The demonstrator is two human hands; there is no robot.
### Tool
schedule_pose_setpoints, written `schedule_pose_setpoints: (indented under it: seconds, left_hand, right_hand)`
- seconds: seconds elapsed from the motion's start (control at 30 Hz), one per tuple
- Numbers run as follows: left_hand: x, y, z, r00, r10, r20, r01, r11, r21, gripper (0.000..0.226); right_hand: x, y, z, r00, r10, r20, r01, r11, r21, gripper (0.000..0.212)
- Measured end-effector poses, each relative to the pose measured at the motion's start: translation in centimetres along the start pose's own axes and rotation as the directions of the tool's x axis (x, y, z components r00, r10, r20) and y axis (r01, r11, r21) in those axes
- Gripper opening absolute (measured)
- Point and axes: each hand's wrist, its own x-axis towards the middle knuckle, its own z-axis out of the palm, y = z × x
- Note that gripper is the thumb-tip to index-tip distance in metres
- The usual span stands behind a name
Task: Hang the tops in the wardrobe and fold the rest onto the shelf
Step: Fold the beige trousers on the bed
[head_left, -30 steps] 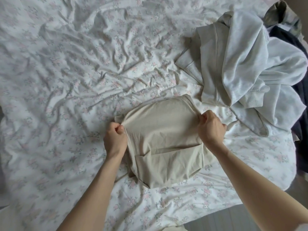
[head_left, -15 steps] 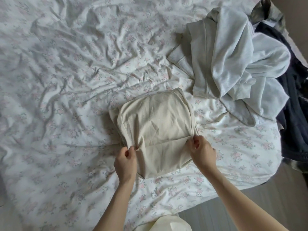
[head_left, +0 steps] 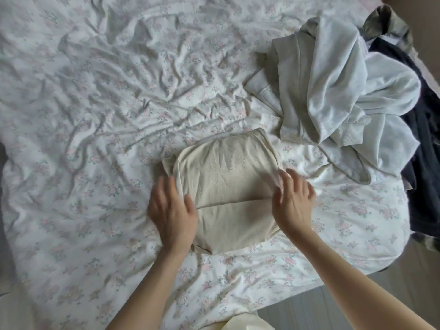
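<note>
A bed w/ a wrinkled floral sheet (head_left: pixel 95 115) carries the work. The folded beige garment (head_left: pixel 226 186) lies near its front edge, between both hands. Left hand (head_left: pixel 171 210) and right hand (head_left: pixel 294 206) are released, fingers spread at its sides, prob. to flatten the fold. Unsorted grey clothes (head_left: pixel 333 91) wait at the right.

**The bed under my work**

A rumpled bedsheet (head_left: pixel 100 120) covers the bed in front of me, white with a faint print of pink flowers and green leaves, creased all over. Past the bed's near edge at lower right I see a strip of grey floor (head_left: pixel 321 310).
</note>
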Motion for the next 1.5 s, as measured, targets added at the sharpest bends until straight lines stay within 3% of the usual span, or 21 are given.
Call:
schedule_pose_setpoints:
  seconds: [0.07, 0.1, 0.17, 0.33, 0.5, 0.63, 0.77, 1.0, 1.17, 1.4, 1.5]
  left_hand:
    - [1.0, 1.8, 0.8, 0.947, 0.320, 0.023, -0.321, 0.945, 0.067, 0.054]
    - [1.7, 2.6, 1.5, 0.909, 0.413, 0.064, -0.417, 0.904, 0.092, 0.053]
    - [3.9, 3.7, 3.0, 0.873, 0.462, 0.159, -0.486, 0.854, 0.188, 0.052]
    - [9.9, 1.4, 7.3, 0.954, 0.134, 0.270, -0.214, 0.932, 0.294, 0.055]
    - [11.0, -0.9, 8.1, 0.947, 0.024, 0.320, -0.126, 0.944, 0.305, 0.063]
    - [8.0, -1.1, 7.4, 0.965, -0.081, 0.250, 0.081, 0.997, 0.008, 0.069]
    - [2.5, -0.9, 7.3, 0.937, -0.244, 0.250, 0.307, 0.916, -0.256, 0.087]
    - [2.6, -0.6, 7.0, 0.925, -0.283, 0.254, 0.354, 0.886, -0.301, 0.094]
    - [3.3, -0.8, 6.1, 0.924, -0.210, 0.319, 0.343, 0.823, -0.453, 0.092]
    - [3.1, 1.1, 2.6, 0.970, -0.174, 0.169, 0.242, 0.729, -0.640, 0.080]
    - [3.5, 1.6, -1.2, 0.983, -0.178, 0.044, 0.163, 0.740, -0.653, 0.077]
  right_hand:
    - [1.6, -1.9, 0.4, 0.980, -0.187, 0.065, 0.189, 0.982, -0.022, 0.048]
    - [2.5, -3.0, 0.9, 0.960, -0.254, 0.117, 0.260, 0.965, -0.033, 0.049]
    - [4.8, -5.0, 2.3, 0.919, -0.333, 0.212, 0.353, 0.933, -0.064, 0.053]
    - [9.4, -4.4, 7.2, 0.906, -0.273, 0.323, 0.339, 0.925, -0.169, 0.053]
    - [9.5, -0.7, 8.6, 0.942, -0.050, 0.332, 0.107, 0.982, -0.156, 0.058]
    - [7.2, 0.8, 7.5, 0.924, 0.011, 0.383, 0.011, 0.998, -0.055, 0.066]
    - [5.2, 1.1, 6.4, 0.914, 0.026, 0.406, -0.027, 1.000, -0.001, 0.075]
    - [5.2, 0.5, 6.1, 0.939, 0.052, 0.341, -0.069, 0.997, 0.036, 0.079]
    - [4.4, -0.9, 5.6, 0.975, -0.008, 0.223, -0.008, 0.997, 0.073, 0.065]
    - [3.9, -3.9, 1.6, 0.989, -0.075, 0.127, 0.052, 0.983, 0.175, 0.057]
    - [4.3, -6.7, -1.6, 0.987, -0.147, 0.066, 0.128, 0.965, 0.228, 0.058]
